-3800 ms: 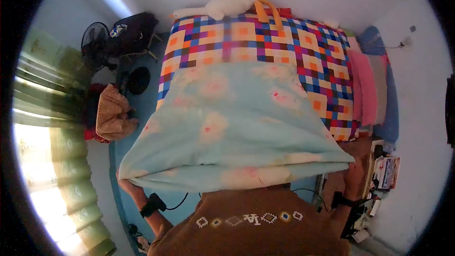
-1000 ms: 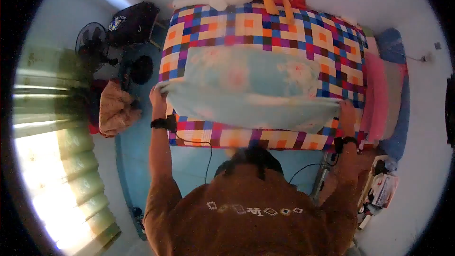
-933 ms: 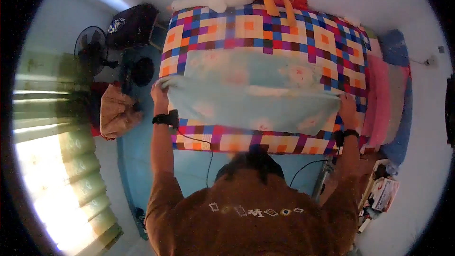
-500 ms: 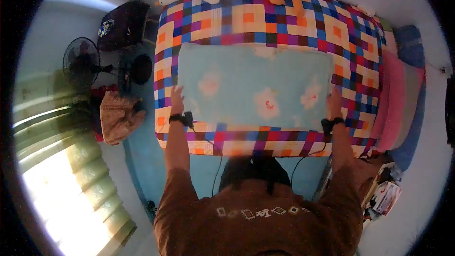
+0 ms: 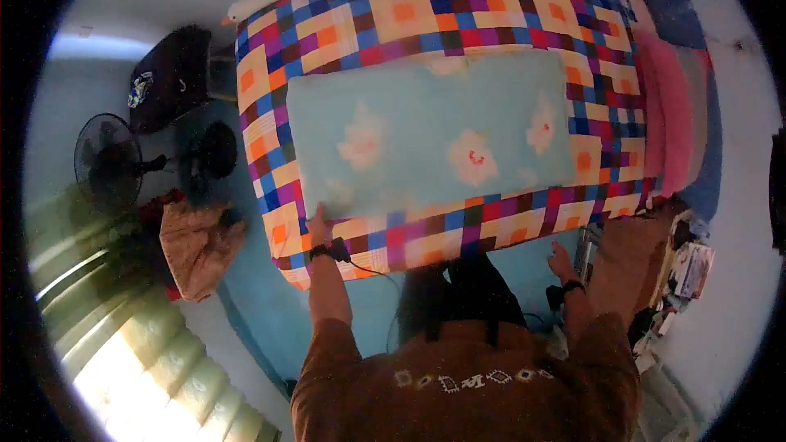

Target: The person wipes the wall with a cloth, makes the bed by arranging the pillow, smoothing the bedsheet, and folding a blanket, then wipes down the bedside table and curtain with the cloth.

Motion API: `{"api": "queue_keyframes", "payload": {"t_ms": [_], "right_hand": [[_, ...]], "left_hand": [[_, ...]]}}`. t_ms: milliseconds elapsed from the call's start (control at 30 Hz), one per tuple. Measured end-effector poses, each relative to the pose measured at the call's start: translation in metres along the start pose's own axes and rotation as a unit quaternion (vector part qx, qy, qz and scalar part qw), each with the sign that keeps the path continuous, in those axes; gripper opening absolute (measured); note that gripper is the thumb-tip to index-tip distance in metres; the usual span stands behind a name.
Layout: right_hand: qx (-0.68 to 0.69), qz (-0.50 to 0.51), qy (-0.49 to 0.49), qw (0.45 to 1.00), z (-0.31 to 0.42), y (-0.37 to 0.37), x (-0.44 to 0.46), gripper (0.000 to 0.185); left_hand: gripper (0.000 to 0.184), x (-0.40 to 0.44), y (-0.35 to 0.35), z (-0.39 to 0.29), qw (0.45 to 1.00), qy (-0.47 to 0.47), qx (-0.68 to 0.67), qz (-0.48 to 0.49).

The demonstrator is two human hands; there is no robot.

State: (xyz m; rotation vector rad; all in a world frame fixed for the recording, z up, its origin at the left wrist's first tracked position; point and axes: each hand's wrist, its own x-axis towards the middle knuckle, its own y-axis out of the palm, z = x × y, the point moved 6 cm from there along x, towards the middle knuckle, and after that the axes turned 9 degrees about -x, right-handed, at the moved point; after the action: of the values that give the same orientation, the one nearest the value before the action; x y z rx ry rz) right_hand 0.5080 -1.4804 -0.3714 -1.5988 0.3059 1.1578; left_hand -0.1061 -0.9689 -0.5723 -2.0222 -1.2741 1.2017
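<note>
The blue blanket (image 5: 417, 123) lies flat on the checkered bed (image 5: 393, 20). The left hand (image 5: 319, 227) is at its near-left corner, its grip unclear; the right hand (image 5: 562, 263), released, hovers beside the bed.

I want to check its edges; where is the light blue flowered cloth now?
In the head view, the light blue flowered cloth lies near the middle of the checkered bedspread, with the left hand at its near left corner.
</note>
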Motion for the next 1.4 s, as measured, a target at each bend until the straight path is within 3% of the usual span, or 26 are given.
{"api": "queue_keyframes", "payload": {"t_ms": [100,133,167,200,267,300,400,467,533,600,633,667,700,767,800,900,1000,1033,1167,1267,1300,1367,1400], "right_hand": [[0.028,0.039,0.097,0.994,-0.005,0.005,-0.061,0.048],[0.03,-0.002,0.06,0.998,-0.02,0.019,-0.067,0.045],[0.034,-0.045,0.024,0.998,-0.053,0.049,-0.062,0.043],[0.05,-0.067,0.011,0.996,-0.061,0.058,-0.07,0.041],[0.092,-0.088,0.005,0.992,-0.061,0.065,-0.099,0.038],[0.118,-0.087,0.011,0.989,-0.061,0.065,-0.114,0.036],[0.024,-0.127,0.008,0.992,-0.11,0.113,-0.107,0.038],[0.058,-0.136,0.004,0.989,-0.133,0.133,-0.105,0.039],[0.127,-0.146,-0.013,0.981,-0.154,0.148,-0.104,0.04],[0.207,-0.16,-0.043,0.964,-0.18,0.167,-0.098,0.042],[0.236,-0.165,-0.048,0.956,-0.195,0.178,-0.093,0.042],[0.277,-0.169,-0.066,0.944,-0.211,0.186,-0.083,0.043],[0.205,-0.157,0.014,0.966,-0.207,0.173,-0.093,0.043],[0.169,-0.203,-0.018,0.964,-0.205,0.141,-0.105,0.044],[0.151,-0.223,-0.033,0.962,-0.21,0.13,-0.105,0.045],[0.29,-0.159,-0.11,0.937,-0.299,0.186,-0.058,0.042],[0.32,-0.167,-0.036,0.932,-0.34,0.167,-0.031,0.037],[0.286,-0.117,0.007,0.951,-0.346,0.16,-0.026,0.037],[0.215,0.028,0.129,0.968,-0.335,0.081,0.015,0.038],[0.13,0.007,0.072,0.989,-0.246,-0.018,0.027,0.039],[0.119,0.002,0.053,0.991,-0.217,-0.045,0.035,0.04],[0.306,-0.038,-0.077,0.948,-0.171,-0.066,0.06,0.04],[0.442,-0.037,-0.16,0.882,-0.148,-0.073,0.072,0.041]], "left_hand": [[0.055,-0.004,-0.008,-0.011,0.974,-0.091,-0.204,-0.033],[0.055,-0.004,-0.009,-0.016,0.947,-0.117,-0.294,-0.046],[0.054,-0.007,-0.009,-0.023,0.893,-0.151,-0.421,-0.051],[0.052,-0.007,-0.018,-0.049,0.805,-0.177,-0.564,-0.05],[0.05,-0.009,-0.029,-0.102,0.561,-0.228,-0.794,-0.057],[0.049,-0.016,-0.045,-0.13,0.558,-0.212,-0.798,-0.079],[0.049,-0.033,-0.106,-0.267,0.673,-0.064,-0.727,-0.12],[0.053,-0.041,-0.121,-0.368,0.716,0.078,-0.688,-0.091],[0.053,-0.079,-0.128,-0.487,0.775,0.147,-0.613,-0.049],[0.049,-0.094,-0.078,-0.556,0.845,0.198,-0.496,-0.035],[0.048,-0.128,-0.062,-0.605,0.804,0.157,-0.57,0.065],[0.047,-0.15,-0.04,-0.643,0.818,0.162,-0.537,0.128],[0.046,-0.174,-0.018,-0.682,0.828,0.17,-0.499,0.191],[0.047,-0.189,0.054,-0.72,0.886,0.293,-0.304,0.192],[0.047,-0.198,0.101,-0.729,0.88,0.364,-0.253,0.171],[0.05,-0.21,0.225,-0.72,0.871,0.377,-0.251,0.19],[0.051,-0.206,0.323,-0.671,0.894,0.353,-0.191,0.2],[0.052,-0.207,0.345,-0.651,0.898,0.348,-0.179,0.203],[0.055,-0.209,0.352,-0.644,0.903,0.32,-0.143,0.249],[0.056,-0.208,0.344,-0.642,0.909,0.362,-0.088,0.187],[0.056,-0.205,0.341,-0.639,0.913,0.331,-0.136,0.194],[0.056,-0.196,0.331,-0.64,0.912,0.271,-0.232,0.203],[0.056,-0.194,0.323,-0.649,0.921,0.249,-0.214,0.212]]}}
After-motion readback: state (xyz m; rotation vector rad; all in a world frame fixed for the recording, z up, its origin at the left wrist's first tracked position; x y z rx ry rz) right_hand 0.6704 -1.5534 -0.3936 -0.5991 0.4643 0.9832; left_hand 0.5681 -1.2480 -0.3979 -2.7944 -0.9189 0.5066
